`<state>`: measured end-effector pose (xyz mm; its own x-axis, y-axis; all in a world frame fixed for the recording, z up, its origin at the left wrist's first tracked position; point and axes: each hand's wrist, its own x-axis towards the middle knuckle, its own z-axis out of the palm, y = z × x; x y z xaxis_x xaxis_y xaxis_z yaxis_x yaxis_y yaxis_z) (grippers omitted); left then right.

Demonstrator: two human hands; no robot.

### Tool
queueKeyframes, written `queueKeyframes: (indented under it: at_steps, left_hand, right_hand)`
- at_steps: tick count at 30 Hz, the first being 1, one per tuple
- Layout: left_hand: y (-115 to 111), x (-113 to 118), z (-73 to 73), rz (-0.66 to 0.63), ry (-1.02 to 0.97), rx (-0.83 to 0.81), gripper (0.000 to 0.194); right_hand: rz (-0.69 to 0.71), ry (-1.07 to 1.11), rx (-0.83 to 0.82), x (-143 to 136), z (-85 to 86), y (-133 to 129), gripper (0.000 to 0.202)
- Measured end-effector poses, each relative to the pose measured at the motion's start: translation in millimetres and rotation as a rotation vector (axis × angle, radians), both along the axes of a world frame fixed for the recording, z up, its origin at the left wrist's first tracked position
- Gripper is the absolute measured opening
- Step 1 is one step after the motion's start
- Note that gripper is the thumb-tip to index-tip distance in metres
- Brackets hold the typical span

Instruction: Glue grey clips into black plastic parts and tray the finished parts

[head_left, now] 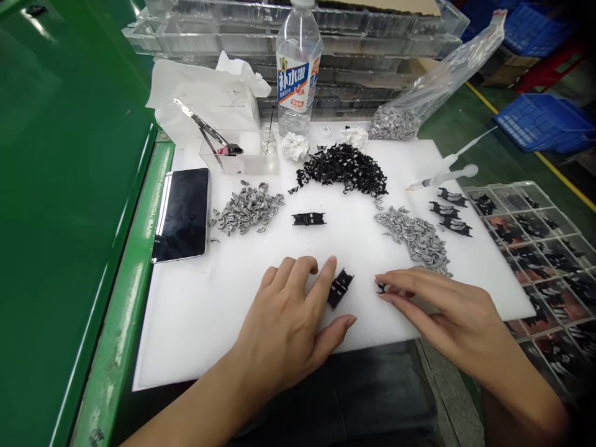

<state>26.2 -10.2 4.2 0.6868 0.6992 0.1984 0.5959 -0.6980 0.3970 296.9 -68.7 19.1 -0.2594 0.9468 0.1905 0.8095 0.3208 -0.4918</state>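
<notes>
My left hand (291,310) is over the white board (200,323), thumb and index finger apart. Close beside its index finger lies a flat black plastic part (341,288) with small slots. My right hand (437,304) pinches a small black plastic piece (381,287) between thumb and fingertips, just right of that part. A second slotted black part (308,219) lies farther back. Behind it is a heap of small black pieces (344,167). Grey curved pieces are piled at the left (249,208) and at the right (414,236).
A tablet (182,214) lies left, near a clear box (239,162) with tweezers (200,124). Behind stand a bottle (298,74) and stacked trays (372,46). At right are a bag of grey pieces (395,122), syringes (442,177), finished-looking black parts (451,217) and a compartment tray (549,261).
</notes>
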Motion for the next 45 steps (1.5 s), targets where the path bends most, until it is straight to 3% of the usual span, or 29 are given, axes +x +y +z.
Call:
queueKeyframes:
  at_steps: [2,7,11,17,24,31,35,39,42,45]
  left_hand:
    - [0,-1,-1.0,-0.014,0.028,0.020,0.068]
    - [4,-6,-3.7,0.005,-0.139,-0.095,0.024]
    - [7,-8,-3.2,-0.004,-0.216,-0.180,0.017]
    - [8,-8,-5.0,-0.001,-0.216,-0.184,0.017]
    - [8,-8,-5.4,-0.008,-0.228,-0.183,0.017]
    - [9,-10,-4.9,-0.008,-0.229,-0.187,0.018]
    - [8,-10,-4.7,-0.016,-0.228,-0.177,0.017]
    - [7,-9,-2.7,-0.030,-0.242,-0.155,0.024]
    - [4,-9,-2.5,-0.122,-0.288,-0.108,0.038]
    - [2,-9,-4.8,-0.219,-0.319,-0.001,0.035]
  right_hand:
    - [-0.042,0.066,-0.038,-2,-2.2,-2,0.038]
    - [-0.068,0.115,-0.096,-6,-3.1,-4,0.037]
    - [-0.048,0.148,-0.075,-17,0.1,1,0.037]
    - [0.052,0.182,-0.128,-34,0.6,14,0.040]
    - [0.129,0.164,-0.234,-36,1.4,27,0.039]
    - [0.155,-0.068,-0.223,-33,7.7,32,0.035]
    - [0.083,0.057,-0.211,-25,1.6,26,0.046]
    - [0.081,0.179,-0.293,-24,0.3,21,0.034]
    - [0.144,0.287,-0.345,-28,3.4,22,0.030]
    - [0.186,0.312,-0.385,-31,3.7,25,0.019]
